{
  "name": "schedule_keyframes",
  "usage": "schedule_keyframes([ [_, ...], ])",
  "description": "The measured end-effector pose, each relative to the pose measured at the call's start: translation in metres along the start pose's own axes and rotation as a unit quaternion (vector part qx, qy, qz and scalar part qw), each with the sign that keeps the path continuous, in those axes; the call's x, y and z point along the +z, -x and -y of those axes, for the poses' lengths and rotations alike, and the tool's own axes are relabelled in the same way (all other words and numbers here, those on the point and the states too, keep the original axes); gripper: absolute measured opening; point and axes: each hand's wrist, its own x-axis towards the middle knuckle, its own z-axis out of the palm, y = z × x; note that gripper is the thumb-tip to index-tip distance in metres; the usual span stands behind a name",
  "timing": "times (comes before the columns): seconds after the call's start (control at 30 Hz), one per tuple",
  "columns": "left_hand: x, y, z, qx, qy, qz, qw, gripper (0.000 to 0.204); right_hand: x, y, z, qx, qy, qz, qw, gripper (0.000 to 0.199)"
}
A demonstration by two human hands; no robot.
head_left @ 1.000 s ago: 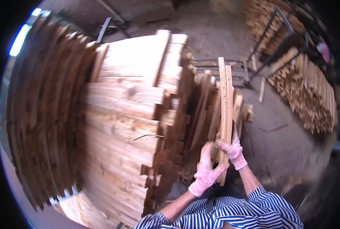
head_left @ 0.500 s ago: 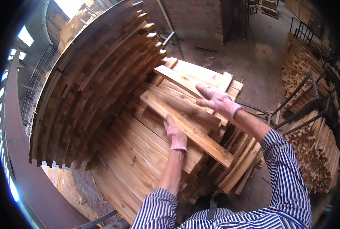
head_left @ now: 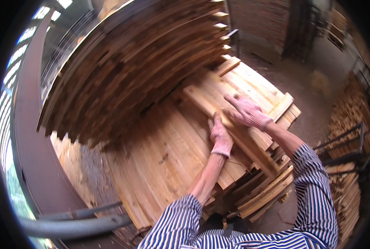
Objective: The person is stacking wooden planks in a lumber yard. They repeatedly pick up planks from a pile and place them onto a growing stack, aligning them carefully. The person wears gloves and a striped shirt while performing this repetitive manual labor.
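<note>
A long wooden plank [head_left: 259,155] lies at a slant over a layer of pale boards [head_left: 164,153]. My left hand [head_left: 221,136], in a pink knit glove, is closed on the plank's left edge around its middle. My right hand [head_left: 249,112], gloved the same way, grips the plank from its right side, the forefinger stretched toward the far end. Its thumb comes close to my left fingers. The plank looks tipped partly onto its edge; motion blurs it. What my fingers do beneath it is hidden.
A tall wall of stacked boards [head_left: 143,62] rises at the far left. Cross strips [head_left: 281,106] lie on boards to the right. More lumber [head_left: 268,193] sits lower near my body. A metal beam [head_left: 31,112] and pipe [head_left: 77,224] run along the left; a metal frame [head_left: 343,143] stands at right.
My right hand has come off another board and onto the plank, nearer my left hand. The plank has tilted toward its edge. The whole view has shifted, with the stack now farther right.
</note>
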Motion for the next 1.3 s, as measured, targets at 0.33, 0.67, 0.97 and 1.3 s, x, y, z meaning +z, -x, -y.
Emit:
schedule_keyframes([
  [0.33, 0.039, -0.047, -0.017, 0.300, -0.763, 0.176, 0.546, 0.084, -0.051, 0.009, -0.112, 0.045, -0.188, -0.086, 0.977, 0.060],
  [0.67, 0.048, -0.057, 0.001, 0.315, -0.789, 0.198, 0.489, 0.091, 0.018, -0.063, -0.139, -0.028, -0.122, -0.132, 0.983, 0.042],
  [0.97, 0.028, -0.069, -0.006, 0.334, -0.756, 0.182, 0.533, 0.083, 0.004, 0.111, -0.184, 0.067, 0.005, -0.441, 0.895, 0.051],
  [1.3, 0.037, -0.075, 0.003, 0.353, -0.734, 0.235, 0.531, 0.075, 0.338, 0.343, -0.154, 0.678, -0.352, -0.087, 0.639, 0.110],
])
